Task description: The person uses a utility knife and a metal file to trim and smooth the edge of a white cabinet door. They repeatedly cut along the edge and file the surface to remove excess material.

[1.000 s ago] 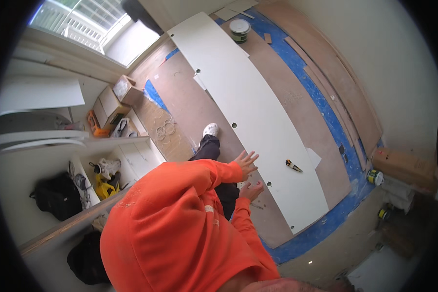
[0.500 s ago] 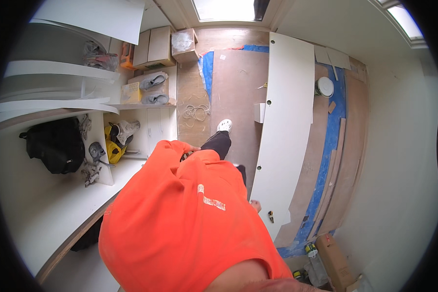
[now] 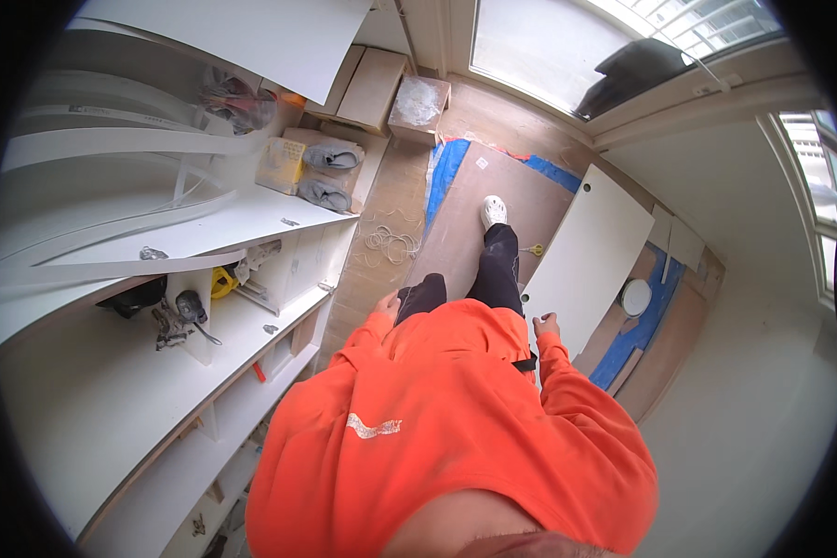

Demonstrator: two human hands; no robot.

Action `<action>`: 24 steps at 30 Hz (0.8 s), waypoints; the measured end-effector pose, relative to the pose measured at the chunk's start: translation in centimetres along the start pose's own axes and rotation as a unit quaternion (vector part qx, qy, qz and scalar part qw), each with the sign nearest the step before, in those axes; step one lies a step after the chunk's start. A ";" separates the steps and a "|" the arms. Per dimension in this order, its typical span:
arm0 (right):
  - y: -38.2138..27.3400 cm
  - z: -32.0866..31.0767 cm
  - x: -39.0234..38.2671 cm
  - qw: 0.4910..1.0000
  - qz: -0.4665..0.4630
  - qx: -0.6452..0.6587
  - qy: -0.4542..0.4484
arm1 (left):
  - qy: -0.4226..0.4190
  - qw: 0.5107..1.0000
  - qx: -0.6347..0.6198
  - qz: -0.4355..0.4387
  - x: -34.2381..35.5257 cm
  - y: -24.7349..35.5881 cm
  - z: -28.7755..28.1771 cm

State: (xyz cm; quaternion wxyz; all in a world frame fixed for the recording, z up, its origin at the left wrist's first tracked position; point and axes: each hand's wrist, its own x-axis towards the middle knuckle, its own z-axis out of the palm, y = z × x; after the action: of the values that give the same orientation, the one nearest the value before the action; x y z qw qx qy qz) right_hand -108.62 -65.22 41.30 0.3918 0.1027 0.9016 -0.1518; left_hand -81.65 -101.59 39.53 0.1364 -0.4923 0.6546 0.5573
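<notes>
My left hand (image 3: 388, 305) hangs low beside my left thigh, close to the dark trousers (image 3: 423, 296). Its fingers show only in part, and how far they are curled is unclear. On the other side, my right hand (image 3: 546, 325) is held over the near left edge of a long white panel (image 3: 586, 256) with round holes. Its fingers are curled in; whatever may be inside them is too small to make out. Yellow-handled scissors (image 3: 535, 249) lie just left of the panel. One white clog (image 3: 494, 212) is planted ahead on the brown floor board (image 3: 465, 186).
White shelving (image 3: 112, 409) runs along the left, holding loose white strips (image 3: 130, 139), grey rolled items (image 3: 325, 192) and a respirator mask (image 3: 192, 306). Cardboard boxes (image 3: 372, 91) stand at the far end. A coiled cord (image 3: 391, 244) lies on the floor. A white-lidded bucket (image 3: 635, 297) stands right.
My view has turned and moved forward toward the window. My right hand has come up from beside my body to over the panel edge. My stride has changed, with one foot farther ahead.
</notes>
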 end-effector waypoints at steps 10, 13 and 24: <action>-31.1 16.4 41.0 0.956 -0.056 0.086 -0.273 | 0.080 0.957 0.198 -0.195 2.9 10.4 19.2; -42.1 22.8 48.7 0.939 -0.101 0.096 -0.316 | 0.111 0.943 0.229 -0.216 5.1 12.5 21.1; -61.7 29.3 57.2 0.836 -0.229 0.319 -0.384 | 0.310 0.917 0.094 -0.231 10.0 13.2 21.7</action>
State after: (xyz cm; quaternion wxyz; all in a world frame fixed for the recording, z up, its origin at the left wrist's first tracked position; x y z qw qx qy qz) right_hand -146.02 -129.36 -7.92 0.6059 -0.0544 0.5784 -0.5435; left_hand -104.94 -89.16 32.74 0.0968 -0.7628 0.5816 0.2655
